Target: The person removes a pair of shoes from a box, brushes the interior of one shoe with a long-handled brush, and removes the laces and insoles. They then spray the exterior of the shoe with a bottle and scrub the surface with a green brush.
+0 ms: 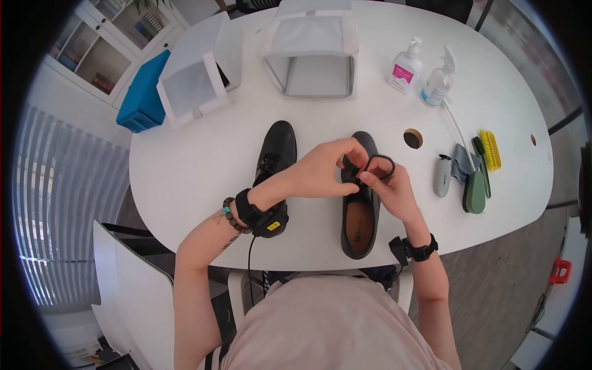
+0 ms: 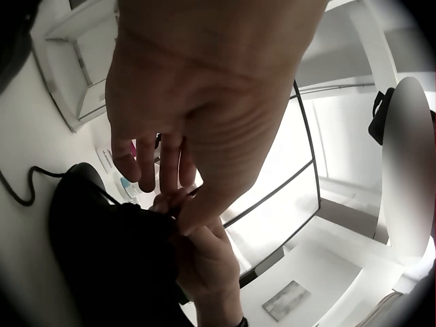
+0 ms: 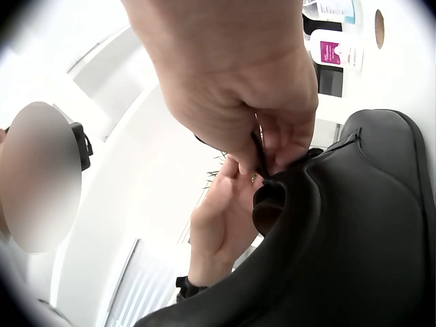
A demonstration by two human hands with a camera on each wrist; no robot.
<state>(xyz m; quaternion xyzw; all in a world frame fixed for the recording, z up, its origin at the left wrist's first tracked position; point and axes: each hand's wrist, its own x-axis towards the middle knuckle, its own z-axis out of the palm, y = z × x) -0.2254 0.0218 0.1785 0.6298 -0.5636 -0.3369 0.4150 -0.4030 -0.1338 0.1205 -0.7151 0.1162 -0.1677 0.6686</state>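
Two black leather shoes stand on the white table (image 1: 185, 166). The left shoe (image 1: 277, 150) lies untouched. Both hands work over the lacing of the right shoe (image 1: 360, 223). My right hand (image 1: 372, 179) pinches a black lace loop (image 1: 380, 164) that stands up above the shoe. My left hand (image 1: 344, 165) reaches across and pinches the lace beside it. In the right wrist view the right hand (image 3: 262, 151) nips the lace at the opening of the shoe (image 3: 361, 225). The left wrist view has the left hand (image 2: 178, 184) with fingers down on the shoe (image 2: 102, 266).
Two white fabric boxes (image 1: 314, 58) (image 1: 191, 83) and a blue box (image 1: 143, 94) stand at the back. A pump bottle (image 1: 405, 68), a spray bottle (image 1: 439, 81), brushes (image 1: 476, 185) (image 1: 491, 149) and a grey cloth (image 1: 461, 163) lie right. A cable hole (image 1: 413, 138) is near.
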